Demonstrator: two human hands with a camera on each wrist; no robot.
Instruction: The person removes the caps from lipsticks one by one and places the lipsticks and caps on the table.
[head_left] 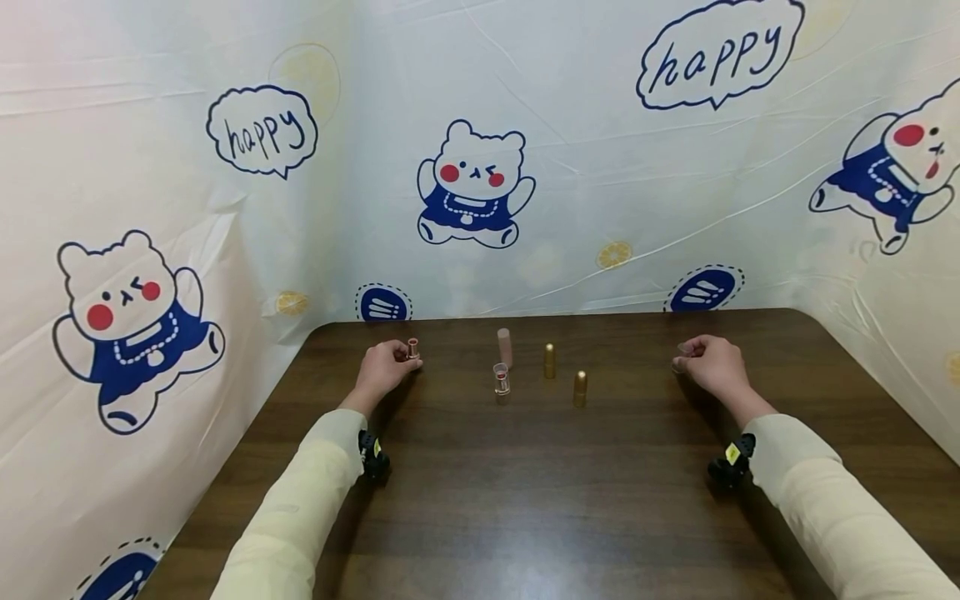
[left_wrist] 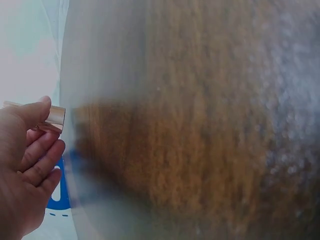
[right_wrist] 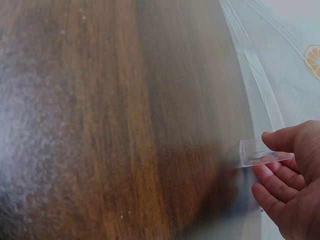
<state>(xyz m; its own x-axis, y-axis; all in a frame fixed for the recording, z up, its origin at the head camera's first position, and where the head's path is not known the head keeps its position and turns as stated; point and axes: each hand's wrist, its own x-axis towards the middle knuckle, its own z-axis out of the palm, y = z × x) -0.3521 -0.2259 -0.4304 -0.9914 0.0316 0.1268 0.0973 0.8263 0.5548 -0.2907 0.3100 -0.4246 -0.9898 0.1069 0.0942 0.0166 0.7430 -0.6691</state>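
Observation:
At the left of the table, my left hand (head_left: 384, 367) pinches a small shiny rose-gold lipstick tube (head_left: 413, 348) between thumb and fingers. In the left wrist view the metal end of that tube (left_wrist: 58, 116) sticks out past the thumb. Over on the right, my right hand (head_left: 716, 367) pinches a clear plastic cap (right_wrist: 250, 152), best seen in the right wrist view. Between the hands stand a matte pink tube (head_left: 505, 347), a clear-topped small tube (head_left: 502, 379) and two gold bullet-shaped tubes, one farther back (head_left: 550, 362) and one nearer (head_left: 581, 390).
Everything stands on a dark brown wooden table (head_left: 480, 483) with rounded far corners. A pale curtain (head_left: 360, 192) printed with bears and "happy" bubbles hangs behind it and along both sides. Black cameras are strapped to the left wrist (head_left: 372, 457) and right wrist (head_left: 731, 463).

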